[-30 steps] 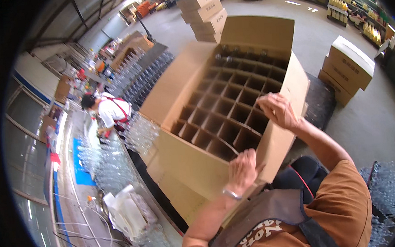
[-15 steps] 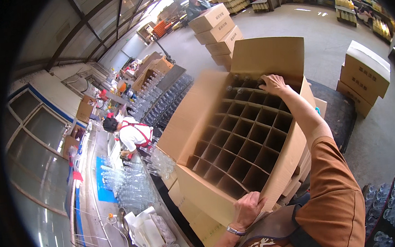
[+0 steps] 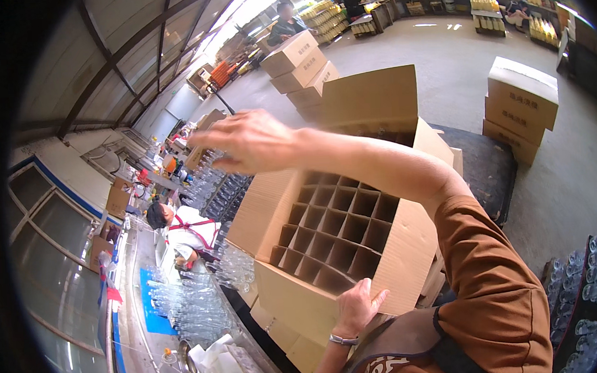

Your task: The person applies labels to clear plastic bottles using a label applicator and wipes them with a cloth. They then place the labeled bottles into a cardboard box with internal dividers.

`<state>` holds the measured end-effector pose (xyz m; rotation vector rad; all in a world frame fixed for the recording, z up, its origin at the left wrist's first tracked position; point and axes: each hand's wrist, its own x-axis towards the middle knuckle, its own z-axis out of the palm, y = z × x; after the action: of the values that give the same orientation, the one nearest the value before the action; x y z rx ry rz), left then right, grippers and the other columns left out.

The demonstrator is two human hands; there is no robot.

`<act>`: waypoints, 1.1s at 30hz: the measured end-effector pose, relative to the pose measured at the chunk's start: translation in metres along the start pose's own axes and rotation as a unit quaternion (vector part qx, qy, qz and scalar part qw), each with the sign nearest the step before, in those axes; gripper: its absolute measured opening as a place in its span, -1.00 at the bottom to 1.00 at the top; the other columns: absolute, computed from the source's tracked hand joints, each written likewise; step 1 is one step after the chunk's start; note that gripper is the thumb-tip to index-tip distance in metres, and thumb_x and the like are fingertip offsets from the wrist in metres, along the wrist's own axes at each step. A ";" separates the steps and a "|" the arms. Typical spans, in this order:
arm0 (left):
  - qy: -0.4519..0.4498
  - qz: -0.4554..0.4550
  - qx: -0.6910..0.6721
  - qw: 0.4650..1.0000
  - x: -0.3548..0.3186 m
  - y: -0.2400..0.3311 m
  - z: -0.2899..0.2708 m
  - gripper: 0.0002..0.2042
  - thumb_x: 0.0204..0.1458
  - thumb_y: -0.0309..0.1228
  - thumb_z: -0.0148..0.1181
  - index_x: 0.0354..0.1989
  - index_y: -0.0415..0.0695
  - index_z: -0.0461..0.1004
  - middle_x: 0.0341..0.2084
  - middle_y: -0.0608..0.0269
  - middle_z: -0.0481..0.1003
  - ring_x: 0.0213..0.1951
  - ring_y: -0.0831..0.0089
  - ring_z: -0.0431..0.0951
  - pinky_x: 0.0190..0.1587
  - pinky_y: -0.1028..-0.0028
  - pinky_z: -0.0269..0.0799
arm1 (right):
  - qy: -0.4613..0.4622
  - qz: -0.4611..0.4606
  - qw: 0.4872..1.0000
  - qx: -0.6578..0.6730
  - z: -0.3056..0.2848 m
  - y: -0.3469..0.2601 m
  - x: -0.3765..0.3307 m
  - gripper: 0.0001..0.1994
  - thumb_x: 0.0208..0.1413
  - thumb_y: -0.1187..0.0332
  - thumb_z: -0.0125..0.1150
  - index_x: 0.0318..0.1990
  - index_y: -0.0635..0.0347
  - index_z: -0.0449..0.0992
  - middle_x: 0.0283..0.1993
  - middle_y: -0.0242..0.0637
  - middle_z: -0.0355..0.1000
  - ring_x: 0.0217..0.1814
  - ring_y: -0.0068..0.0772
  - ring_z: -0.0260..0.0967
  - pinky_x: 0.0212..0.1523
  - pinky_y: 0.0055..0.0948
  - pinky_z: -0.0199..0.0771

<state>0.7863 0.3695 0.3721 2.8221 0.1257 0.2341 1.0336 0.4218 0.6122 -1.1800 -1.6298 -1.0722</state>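
Note:
A big open cardboard box (image 3: 295, 293) stands before me, its flaps up and a grid of cardboard dividers (image 3: 341, 218) inside. The near cells are empty. My forearm hides much of the far rows. My left hand (image 3: 358, 308), with a wristwatch, grips the box's near edge, thumb over the rim. Raised above the box's far left side is my right hand (image 3: 251, 140), slightly blurred, with outstretched fingers and nothing visible in them. Past its fingers, rows of clear glass bottles (image 3: 227, 198) stand to the left of the box.
More glass bottles (image 3: 196, 299) crowd the bench on the left, where a person in a white shirt (image 3: 190, 231) works. Stacked cartons (image 3: 298, 67) rise at the back, with another person behind them. Other cartons (image 3: 519, 104) stand at right; bottles (image 3: 582, 299) fill racks at lower right.
My right hand has left the far row of cells and swung up and left across the box. My left hand stays at the near edge. The view has shifted slightly.

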 end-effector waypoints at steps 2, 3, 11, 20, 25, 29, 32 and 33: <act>0.004 0.002 0.007 1.000 -0.002 -0.005 0.003 -0.61 0.07 -0.10 0.33 -0.40 -0.18 0.34 -0.47 0.03 0.51 -0.41 -0.04 0.56 -0.41 0.11 0.45 | 0.024 -0.071 0.995 0.059 -0.002 -0.030 0.012 -0.56 0.21 0.09 0.21 0.16 0.07 0.38 -0.43 -0.34 0.43 -0.51 -0.36 0.42 -0.49 -0.32 0.47; 0.004 0.000 0.009 1.000 -0.003 -0.003 0.002 -0.60 0.07 -0.10 0.33 -0.40 -0.18 0.34 -0.48 0.03 0.51 -0.41 -0.05 0.55 -0.42 0.12 0.45 | 0.011 -0.081 0.995 0.057 -0.007 -0.042 0.012 -0.49 0.18 0.12 0.25 0.24 0.02 0.33 -0.40 -0.34 0.44 -0.45 -0.35 0.44 -0.39 -0.33 0.50; 0.019 0.000 0.008 1.000 -0.008 -0.006 0.008 -0.62 0.08 -0.13 0.33 -0.41 -0.17 0.33 -0.49 0.05 0.50 -0.44 -0.05 0.53 -0.44 0.11 0.40 | -0.008 -0.028 0.998 0.057 -0.023 -0.049 -0.015 -0.36 0.10 0.20 0.33 0.34 -0.01 0.26 -0.40 -0.35 0.47 -0.45 -0.30 0.47 -0.44 -0.30 0.47; 0.047 -0.001 -0.034 0.998 -0.006 -0.003 0.006 -0.60 0.01 -0.19 0.40 -0.48 -0.19 0.30 -0.60 -0.07 0.44 -0.49 -0.16 0.47 -0.49 0.05 0.34 | -0.180 0.160 0.971 0.003 -0.035 -0.045 -0.009 -0.35 0.16 0.12 0.27 0.39 -0.05 0.23 -0.56 -0.31 0.48 -0.58 -0.23 0.44 -0.63 -0.26 0.28; 0.052 0.001 -0.041 0.998 -0.003 0.001 0.007 -0.58 0.01 -0.17 0.40 -0.50 -0.20 0.29 -0.59 -0.06 0.44 -0.49 -0.15 0.47 -0.48 0.06 0.34 | -0.291 0.126 0.948 0.013 -0.003 -0.025 0.012 -0.52 0.13 0.09 0.26 0.18 0.02 0.45 -0.48 -0.16 0.48 -0.39 -0.09 0.51 -0.43 -0.11 0.41; 0.053 -0.001 -0.034 0.998 -0.005 -0.001 0.006 -0.57 0.02 -0.16 0.40 -0.51 -0.20 0.28 -0.60 -0.05 0.43 -0.49 -0.15 0.46 -0.48 0.06 0.33 | -0.331 0.128 0.933 0.051 0.013 -0.021 -0.001 -0.61 0.13 0.11 0.25 0.02 0.12 0.51 -0.37 -0.08 0.52 -0.22 0.00 0.53 -0.26 -0.01 0.46; 0.042 -0.011 -0.027 0.999 -0.004 -0.002 0.006 -0.57 0.01 -0.15 0.40 -0.52 -0.19 0.28 -0.61 -0.05 0.42 -0.50 -0.15 0.46 -0.49 0.06 0.33 | -0.334 0.137 0.929 0.079 0.022 -0.013 -0.023 -0.61 0.14 0.12 0.23 0.03 0.13 0.50 -0.32 -0.09 0.54 -0.17 0.01 0.54 -0.24 -0.03 0.47; 0.035 -0.015 -0.024 0.999 -0.003 -0.002 0.005 -0.57 0.01 -0.15 0.40 -0.52 -0.19 0.28 -0.62 -0.05 0.42 -0.50 -0.15 0.46 -0.49 0.06 0.33 | -0.359 0.149 0.919 0.061 0.028 -0.008 -0.029 -0.58 0.15 0.11 0.23 0.09 0.10 0.49 -0.26 -0.08 0.55 -0.10 -0.02 0.54 -0.20 -0.03 0.48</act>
<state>0.7840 0.3695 0.3662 2.7629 0.1755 0.3261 1.0275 0.4393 0.5760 -1.7966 -1.9207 -0.3341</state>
